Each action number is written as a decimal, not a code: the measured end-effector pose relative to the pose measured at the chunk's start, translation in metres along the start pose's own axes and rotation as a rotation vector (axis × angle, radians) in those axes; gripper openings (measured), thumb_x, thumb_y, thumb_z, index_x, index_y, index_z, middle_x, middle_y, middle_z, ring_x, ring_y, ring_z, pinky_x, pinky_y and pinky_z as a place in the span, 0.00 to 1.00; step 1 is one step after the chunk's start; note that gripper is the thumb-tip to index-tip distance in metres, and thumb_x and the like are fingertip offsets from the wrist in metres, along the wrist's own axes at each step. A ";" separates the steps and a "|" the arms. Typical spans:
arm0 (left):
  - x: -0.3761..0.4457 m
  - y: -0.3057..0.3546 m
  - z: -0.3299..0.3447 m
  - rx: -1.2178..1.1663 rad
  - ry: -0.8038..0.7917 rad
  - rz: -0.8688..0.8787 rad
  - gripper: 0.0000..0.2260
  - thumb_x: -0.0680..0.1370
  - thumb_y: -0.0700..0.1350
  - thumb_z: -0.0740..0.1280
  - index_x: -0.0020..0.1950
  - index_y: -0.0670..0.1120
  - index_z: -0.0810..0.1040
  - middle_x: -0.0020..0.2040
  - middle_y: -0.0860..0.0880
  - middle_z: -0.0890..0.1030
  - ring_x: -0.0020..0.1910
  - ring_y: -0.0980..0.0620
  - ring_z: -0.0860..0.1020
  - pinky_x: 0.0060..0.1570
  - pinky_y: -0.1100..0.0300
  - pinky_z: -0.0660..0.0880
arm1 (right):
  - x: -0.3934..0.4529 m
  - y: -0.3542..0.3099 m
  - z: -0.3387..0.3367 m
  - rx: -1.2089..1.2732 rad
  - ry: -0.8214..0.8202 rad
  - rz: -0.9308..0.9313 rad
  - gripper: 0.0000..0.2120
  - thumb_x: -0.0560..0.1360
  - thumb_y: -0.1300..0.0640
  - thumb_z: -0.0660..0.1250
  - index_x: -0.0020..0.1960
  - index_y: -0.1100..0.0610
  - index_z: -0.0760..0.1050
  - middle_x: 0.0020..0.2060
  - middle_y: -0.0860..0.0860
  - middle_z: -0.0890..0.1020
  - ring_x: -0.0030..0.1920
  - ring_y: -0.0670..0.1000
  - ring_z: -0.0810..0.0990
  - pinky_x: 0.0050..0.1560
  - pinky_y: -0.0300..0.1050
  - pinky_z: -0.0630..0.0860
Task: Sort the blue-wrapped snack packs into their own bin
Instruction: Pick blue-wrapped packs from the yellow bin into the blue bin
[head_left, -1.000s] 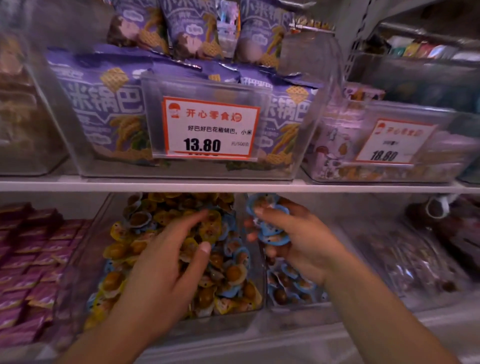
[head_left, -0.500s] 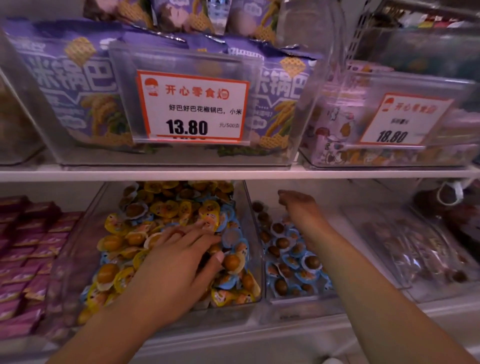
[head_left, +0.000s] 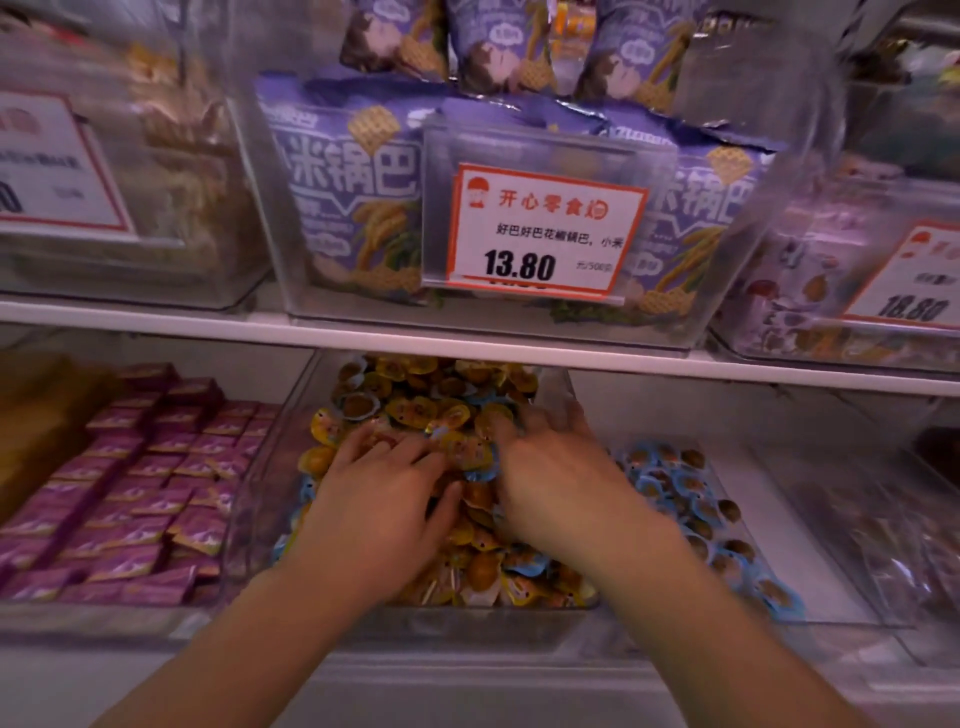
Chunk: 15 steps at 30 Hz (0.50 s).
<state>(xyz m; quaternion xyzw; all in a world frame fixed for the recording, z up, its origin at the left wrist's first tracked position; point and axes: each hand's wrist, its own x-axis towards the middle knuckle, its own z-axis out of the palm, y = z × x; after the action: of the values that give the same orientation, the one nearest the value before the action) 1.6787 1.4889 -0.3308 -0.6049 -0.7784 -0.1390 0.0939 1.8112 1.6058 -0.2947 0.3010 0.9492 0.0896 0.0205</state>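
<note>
Both hands are down in the middle bin on the lower shelf, which holds a heap of small yellow packs with a few blue packs mixed among them. The packs are small rounded cups lying every which way, so no common heading or long axis can be read from them; blur hides the finer detail.

The left hand lies palm down on the heap, fingers spread and reaching away from the camera, thumb angled toward the right hand. Its grip looks released, the fingers resting flat on the packs.

The right hand is just beside it, also palm down, fingers pointing forward and a little left into the heap. It is smeared by motion, and whether its grip has closed on a pack cannot be told.

Both forearms rise from the bottom edge and converge on the bin.

Just to the right, the next bin holds blue packs only, spread in a loose single layer, tops mostly up.

On the left are purple packets in rows. On the upper shelf a price tag reads 13.80, in front of purple bags.
</note>
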 end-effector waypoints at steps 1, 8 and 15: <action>0.000 -0.003 0.000 -0.008 0.003 -0.027 0.20 0.78 0.59 0.52 0.51 0.54 0.82 0.53 0.55 0.81 0.49 0.48 0.80 0.64 0.48 0.68 | 0.004 -0.006 0.004 0.000 -0.016 0.006 0.32 0.76 0.46 0.61 0.75 0.60 0.59 0.69 0.65 0.68 0.71 0.65 0.65 0.75 0.63 0.50; 0.002 -0.018 0.002 -0.075 0.039 -0.088 0.21 0.77 0.59 0.53 0.57 0.54 0.82 0.60 0.55 0.79 0.51 0.48 0.79 0.62 0.51 0.68 | 0.039 -0.007 0.028 0.406 -0.183 0.185 0.38 0.80 0.37 0.54 0.80 0.54 0.43 0.79 0.60 0.48 0.78 0.65 0.49 0.76 0.60 0.54; 0.000 -0.020 0.000 -0.185 0.074 -0.098 0.17 0.77 0.57 0.59 0.59 0.54 0.81 0.61 0.55 0.78 0.54 0.49 0.77 0.62 0.53 0.68 | 0.042 0.000 0.023 0.477 -0.069 0.150 0.34 0.76 0.40 0.66 0.77 0.46 0.58 0.72 0.59 0.68 0.71 0.61 0.66 0.70 0.51 0.66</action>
<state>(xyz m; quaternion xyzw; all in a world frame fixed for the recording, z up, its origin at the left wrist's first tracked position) 1.6598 1.4841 -0.3330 -0.5667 -0.7868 -0.2371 0.0593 1.7791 1.6336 -0.3167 0.3700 0.9172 -0.1459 -0.0252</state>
